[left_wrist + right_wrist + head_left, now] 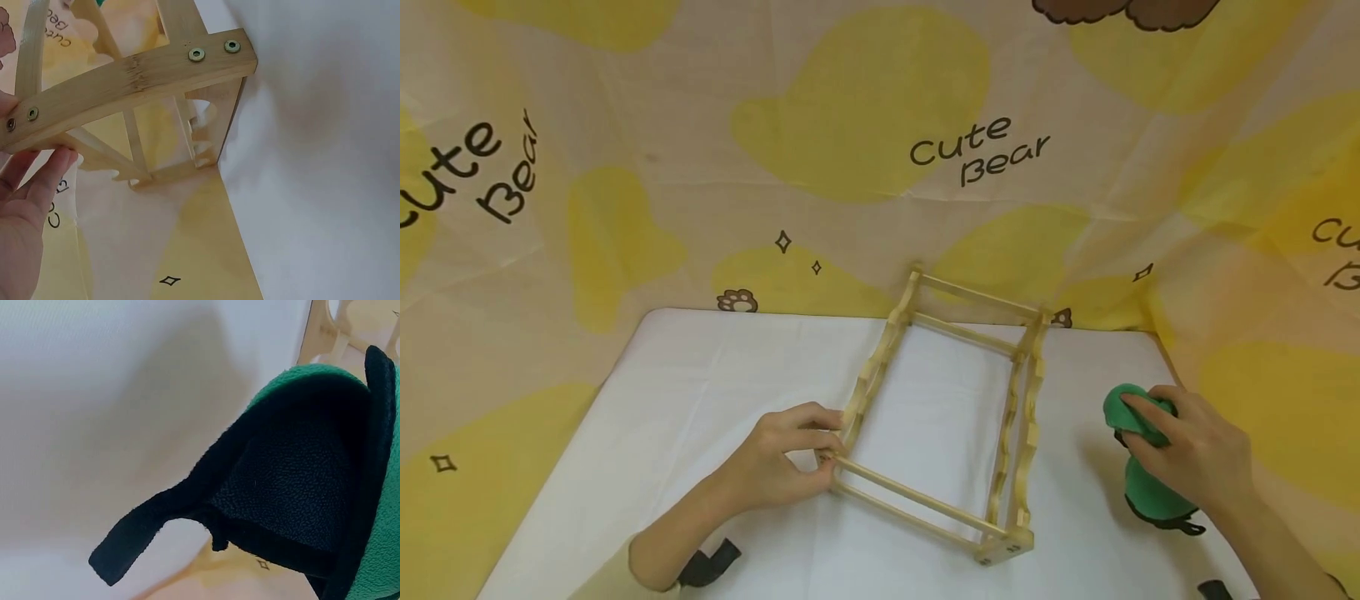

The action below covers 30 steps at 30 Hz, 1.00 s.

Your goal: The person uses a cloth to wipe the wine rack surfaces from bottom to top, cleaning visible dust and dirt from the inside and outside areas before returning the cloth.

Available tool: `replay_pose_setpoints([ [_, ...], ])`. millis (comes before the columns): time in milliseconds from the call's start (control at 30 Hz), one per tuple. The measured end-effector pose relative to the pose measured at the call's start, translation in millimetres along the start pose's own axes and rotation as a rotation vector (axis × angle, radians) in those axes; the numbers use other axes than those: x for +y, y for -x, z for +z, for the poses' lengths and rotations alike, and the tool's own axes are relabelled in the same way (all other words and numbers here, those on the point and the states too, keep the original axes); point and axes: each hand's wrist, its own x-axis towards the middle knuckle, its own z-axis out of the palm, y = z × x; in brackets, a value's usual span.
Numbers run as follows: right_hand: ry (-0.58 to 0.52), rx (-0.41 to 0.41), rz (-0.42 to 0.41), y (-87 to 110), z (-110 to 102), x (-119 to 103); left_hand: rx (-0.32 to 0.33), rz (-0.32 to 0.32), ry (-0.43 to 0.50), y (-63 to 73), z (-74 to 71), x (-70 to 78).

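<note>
A light wooden rack [936, 500] with wavy-edged side rails stands tilted in the middle of the table. My left hand [782, 462] grips its near left corner. The left wrist view shows bolt heads on the rack's end piece [137, 75] and fingers [47, 181] at its underside. Off to the right, my right hand [1198, 442] holds a fuzzy green cloth piece [1153, 492] with black trim. The right wrist view shows the cloth piece's open mouth, dark lining [294, 481] and black tab [125, 550]. The fingers there are hidden.
The white tabletop [700, 375] backs onto a yellow patterned cloth [850, 167] that hangs at the rear and sides. A black strap [709, 564] lies by the left forearm. Another dark piece [1213, 590] shows at the bottom right edge.
</note>
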Motion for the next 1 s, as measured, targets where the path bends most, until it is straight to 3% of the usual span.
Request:
replay_pose_setpoints([
  [400,0.018,-0.054,0.025,3.0,-1.0,11.7,0.003,-0.081,0.046,0.2,-16.7,-13.9],
  [700,0.023,-0.111,0.067,5.8,-1.8,14.5,0.014,-0.236,0.102,3.3,-27.0,-27.0],
  [1000,0.03,-0.134,0.082,7.1,-1.7,16.2,0.104,-0.309,0.04,13.1,-42.3,-34.1],
])
